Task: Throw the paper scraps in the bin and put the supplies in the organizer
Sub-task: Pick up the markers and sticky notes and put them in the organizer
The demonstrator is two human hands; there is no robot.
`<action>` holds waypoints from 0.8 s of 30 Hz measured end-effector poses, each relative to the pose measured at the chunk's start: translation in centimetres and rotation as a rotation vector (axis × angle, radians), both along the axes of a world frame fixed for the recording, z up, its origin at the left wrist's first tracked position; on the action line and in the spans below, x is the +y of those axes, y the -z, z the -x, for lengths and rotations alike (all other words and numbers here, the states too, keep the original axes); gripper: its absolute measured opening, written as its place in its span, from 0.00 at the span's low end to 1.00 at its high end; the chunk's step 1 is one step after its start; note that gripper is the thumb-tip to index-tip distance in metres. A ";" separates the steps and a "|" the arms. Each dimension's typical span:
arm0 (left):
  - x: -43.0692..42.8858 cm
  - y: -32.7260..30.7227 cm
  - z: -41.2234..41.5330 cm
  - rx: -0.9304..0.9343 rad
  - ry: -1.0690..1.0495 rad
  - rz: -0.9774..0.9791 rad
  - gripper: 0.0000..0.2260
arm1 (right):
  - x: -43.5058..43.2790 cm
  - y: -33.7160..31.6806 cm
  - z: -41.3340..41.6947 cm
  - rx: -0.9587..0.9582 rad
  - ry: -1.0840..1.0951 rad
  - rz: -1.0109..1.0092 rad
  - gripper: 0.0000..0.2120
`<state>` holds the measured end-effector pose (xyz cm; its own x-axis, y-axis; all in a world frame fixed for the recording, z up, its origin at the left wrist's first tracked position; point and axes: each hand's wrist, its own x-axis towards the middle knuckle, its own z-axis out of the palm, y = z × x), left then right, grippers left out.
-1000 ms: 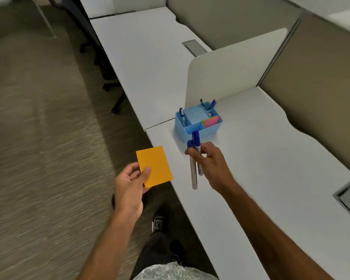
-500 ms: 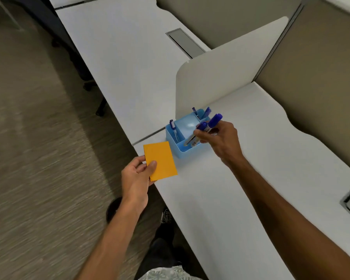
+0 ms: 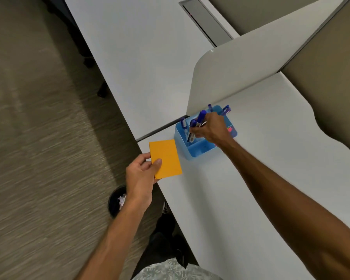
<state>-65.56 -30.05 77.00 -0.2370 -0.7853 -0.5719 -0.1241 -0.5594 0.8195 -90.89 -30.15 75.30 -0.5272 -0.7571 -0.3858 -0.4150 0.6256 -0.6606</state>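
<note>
— What's nearest?

— A dark bin (image 3: pixel 114 206) on the carpet by the person's feet. There are paper scraps (image 3: pixel 122 199) inside, partly hidden behind the left wrist.

— And the left hand?

— The left hand (image 3: pixel 141 178) pinches an orange notepad (image 3: pixel 167 157), thumb on top. It holds the pad flat over the tabletop (image 3: pixel 251 188) edge, just beside the organizer.

— The right?

— The right hand (image 3: pixel 211 129) is curled round two blue-capped pens (image 3: pixel 200 116). Their caps point up and their lower ends are down inside the blue organizer (image 3: pixel 192 153), which stands near the tabletop's corner.

— Anything already in it?

— One pen (image 3: pixel 182 123) stands at its left side and more pens (image 3: pixel 225 110) at the far corner. Pink notes (image 3: pixel 231 130) show past the knuckles.

— Beyond that?

— A white divider panel (image 3: pixel 240 67) right behind the organizer, then a second tabletop with a grey cable hatch (image 3: pixel 207 22).
</note>
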 end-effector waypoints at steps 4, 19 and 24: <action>-0.5 0.2 0.3 0.000 -0.010 -0.013 0.07 | -0.9 2.1 -0.7 0.053 -0.058 -0.114 0.10; -0.6 1.1 0.4 0.026 -0.035 -0.037 0.08 | -2.9 5.1 -4.0 0.252 -0.081 -0.120 0.19; -0.6 1.3 0.0 0.024 -0.046 -0.044 0.09 | -2.7 5.5 -4.3 0.303 -0.085 -0.030 0.28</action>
